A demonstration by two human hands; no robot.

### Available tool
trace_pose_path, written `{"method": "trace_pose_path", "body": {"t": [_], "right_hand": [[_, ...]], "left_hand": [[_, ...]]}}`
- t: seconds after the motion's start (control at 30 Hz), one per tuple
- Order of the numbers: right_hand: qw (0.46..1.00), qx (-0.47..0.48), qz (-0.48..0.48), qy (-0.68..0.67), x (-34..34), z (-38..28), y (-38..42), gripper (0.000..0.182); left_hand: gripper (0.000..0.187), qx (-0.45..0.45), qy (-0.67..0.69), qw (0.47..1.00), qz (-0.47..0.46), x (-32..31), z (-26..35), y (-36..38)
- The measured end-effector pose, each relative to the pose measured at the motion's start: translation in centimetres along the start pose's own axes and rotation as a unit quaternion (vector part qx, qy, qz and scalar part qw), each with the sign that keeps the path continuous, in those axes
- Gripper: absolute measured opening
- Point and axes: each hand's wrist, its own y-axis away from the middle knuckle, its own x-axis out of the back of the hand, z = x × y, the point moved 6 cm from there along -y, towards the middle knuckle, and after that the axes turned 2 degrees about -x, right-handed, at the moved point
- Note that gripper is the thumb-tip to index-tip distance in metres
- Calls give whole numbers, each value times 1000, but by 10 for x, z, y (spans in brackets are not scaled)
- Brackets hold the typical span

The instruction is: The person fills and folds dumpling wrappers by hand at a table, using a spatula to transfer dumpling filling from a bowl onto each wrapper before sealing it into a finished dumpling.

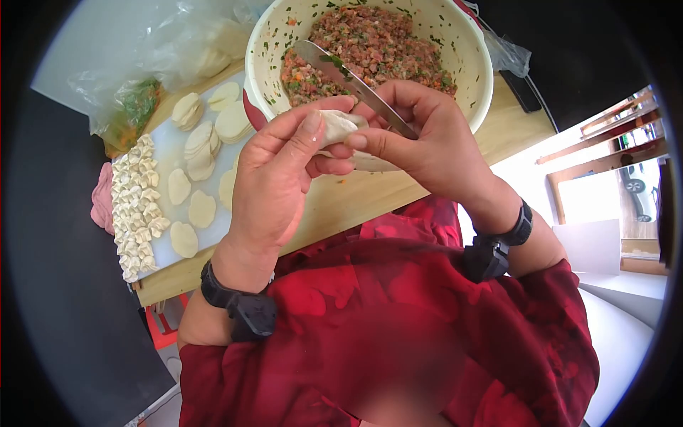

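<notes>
My left hand [274, 156] is closed around a folded dumpling [337, 127], holding it over the near rim of the bowl. Thumb and fingertips of my right hand [427, 139] pinch the dumpling's right edge. The same hand also grips a table knife [366, 91], its blade slanting up and left over the bowl, with green bits stuck on it. Inside the large cream bowl [257, 50] lies minced meat filling [373, 35] with chopped greens and orange bits. Round dough wrappers [203, 149], some stacked and some single, lie left of my left hand.
Rows of folded dumplings [139, 206] line the left end of the white board [215, 231] on the wooden table [313, 217]. Plastic bags [178, 46], one with greens, sit at the back left. A dark phone [523, 92] lies right of the bowl.
</notes>
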Motion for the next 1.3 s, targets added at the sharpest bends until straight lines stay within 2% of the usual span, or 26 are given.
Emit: {"method": "trace_pose_path", "body": {"t": [0.07,0.13,0.2,0.33,0.43,0.5,0.53,0.57,0.6,0.67,0.77,0.83,0.87,0.93,1.0,1.07,1.13,1.2,1.3], "right_hand": [[1000,-9,-3,4,2,2,0,19],[1000,-18,-8,6,1,5,0,18],[999,46,17,-9,2,-1,0,14],[998,45,18,-27,-3,-5,0,12],[998,54,0,29,-6,-3,-4,14],[998,58,-1,-4,-9,-1,-5,15],[996,75,11,-45,-14,-5,-5,15],[997,82,2,-14,-15,-8,-5,13],[996,92,-3,19,-17,-13,-4,11],[993,108,-13,50,-23,-17,-4,10],[983,162,28,86,-27,-18,-4,11],[990,137,29,11,-29,-10,-6,11],[990,139,27,10,-32,-11,-7,11],[996,81,11,-31,-38,-12,-8,13],[998,63,-1,-22,-42,-19,-6,14],[999,47,-9,-14,-38,-22,-5,16],[999,33,-17,40,-22,-18,-4,20],[999,18,-19,37,-13,-12,-3,18],[999,8,-22,41,-6,-3,2,16]], "left_hand": [[32,-1,-3,1000,-8,1,-2,0],[25,-59,-144,987,35,7,6,0],[23,-73,-154,984,53,8,10,1],[20,-110,-152,979,74,15,10,0],[17,-130,-175,973,77,17,10,0],[17,-149,-208,961,103,18,16,1],[14,-176,-276,939,106,18,19,2],[11,-201,-342,912,107,17,21,3],[11,-201,-348,908,121,18,19,3],[9,-272,-255,923,91,13,18,2],[11,-272,-195,934,123,16,9,0],[13,-245,-172,945,129,19,6,2],[13,-230,-167,950,127,21,5,2],[13,-216,-162,954,127,26,8,2],[10,-174,-98,975,93,36,15,1],[10,-170,-145,969,102,67,46,2],[9,-232,-283,920,141,118,83,3],[9,-209,-388,869,223,181,111,4],[8,-168,-439,843,262,293,117,-7]]}}
